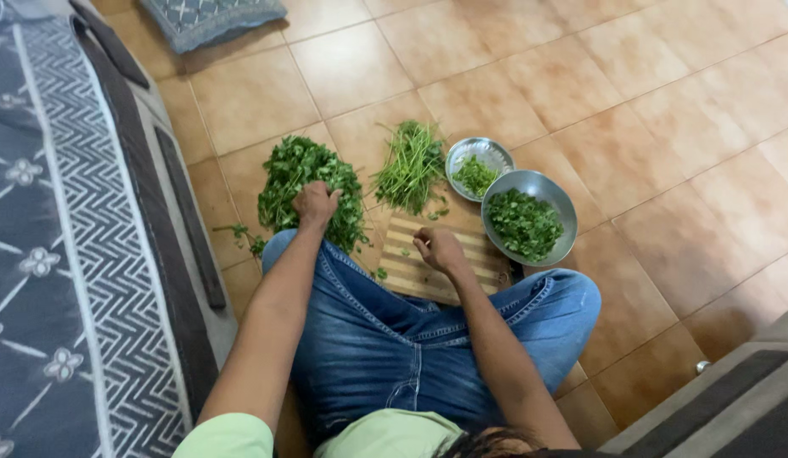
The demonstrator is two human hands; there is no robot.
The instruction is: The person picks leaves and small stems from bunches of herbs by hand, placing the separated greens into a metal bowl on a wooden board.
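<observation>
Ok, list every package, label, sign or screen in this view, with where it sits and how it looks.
None in view: no package, label, sign or screen.
What is there is loose: a pile of leafy green herbs under the left hand, a bunch of green stems, two round steel bowls of greens, and a striped wooden cutting board under the right hand.

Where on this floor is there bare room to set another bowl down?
Bare floor tiles lie right of the large steel bowl and beyond the stem pile. Crowded: between leafy pile, cutting board and small bowl.
</observation>
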